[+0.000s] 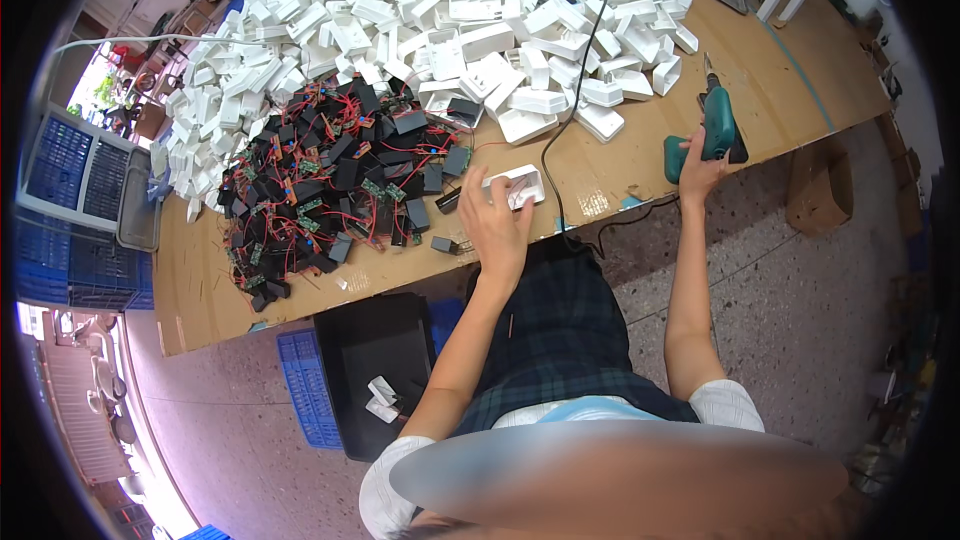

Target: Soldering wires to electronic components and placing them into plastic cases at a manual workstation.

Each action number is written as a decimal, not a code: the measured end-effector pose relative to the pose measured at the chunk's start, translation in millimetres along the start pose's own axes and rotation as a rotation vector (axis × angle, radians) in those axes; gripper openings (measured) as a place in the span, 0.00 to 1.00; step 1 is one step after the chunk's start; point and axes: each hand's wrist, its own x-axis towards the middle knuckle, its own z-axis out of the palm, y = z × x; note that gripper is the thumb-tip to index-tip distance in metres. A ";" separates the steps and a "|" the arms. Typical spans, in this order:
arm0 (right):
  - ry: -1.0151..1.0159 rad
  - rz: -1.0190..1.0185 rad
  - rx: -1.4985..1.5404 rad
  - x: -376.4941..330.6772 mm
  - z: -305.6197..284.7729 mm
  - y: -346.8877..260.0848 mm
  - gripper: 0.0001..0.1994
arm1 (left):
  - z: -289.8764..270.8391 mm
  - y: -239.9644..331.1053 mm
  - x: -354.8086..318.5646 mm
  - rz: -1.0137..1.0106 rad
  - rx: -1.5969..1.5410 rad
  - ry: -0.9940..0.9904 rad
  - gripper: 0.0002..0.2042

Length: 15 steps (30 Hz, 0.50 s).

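My right hand (703,172) is wrapped round the handle of a green and black power screwdriver (718,120), near the table's front edge on the right. Its bit points away from me. At the front edge in the middle, my left hand (497,230) has its thumb and fingers at the left end of an open white plastic case (524,185). Thin wires show inside that case; the rest of its inside is too small to make out. Just left of this hand lies a heap of black boxes with red wires and green circuit boards (345,175).
A large pile of white plastic cases (430,15) covers the back of the cardboard-topped table (790,90). A black cable (546,150) runs from the pile over the front edge. Below stand a black tray (365,360) holding white pieces, a blue crate (303,380) and a cardboard box (820,185).
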 end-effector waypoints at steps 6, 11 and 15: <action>-0.126 0.097 -0.090 -16.0 0.4 -20.1 0.28 | -14.9 -8.5 -6.2 -0.108 0.034 -0.247 0.28; -0.206 0.022 -0.337 -88.4 -2.5 -67.9 0.44 | -48.8 -13.7 -10.5 -0.151 -0.103 -0.323 0.23; -0.331 -0.243 -0.088 -142.5 22.7 -123.4 0.40 | -135.7 -16.2 -22.6 -0.388 -0.423 -0.571 0.13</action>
